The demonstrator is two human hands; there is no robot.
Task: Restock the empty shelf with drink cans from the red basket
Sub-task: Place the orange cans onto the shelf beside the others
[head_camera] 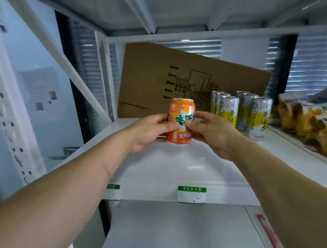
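Head view: orange aluminium drink can [181, 120] with green lettering upright at or just above white metal shelf [162, 168]; contact with shelf not clear. Left hand [149, 130] and right hand [209, 132] both grip can, fingers curled round its sides. Silver-and-yellow slim cans [243, 114] stand in rows right of it. Brown flattened cardboard sheet [174, 74] leans behind. Yellow snack packets [311, 121] far right. Green-and-white price label [192, 195] on shelf front edge.
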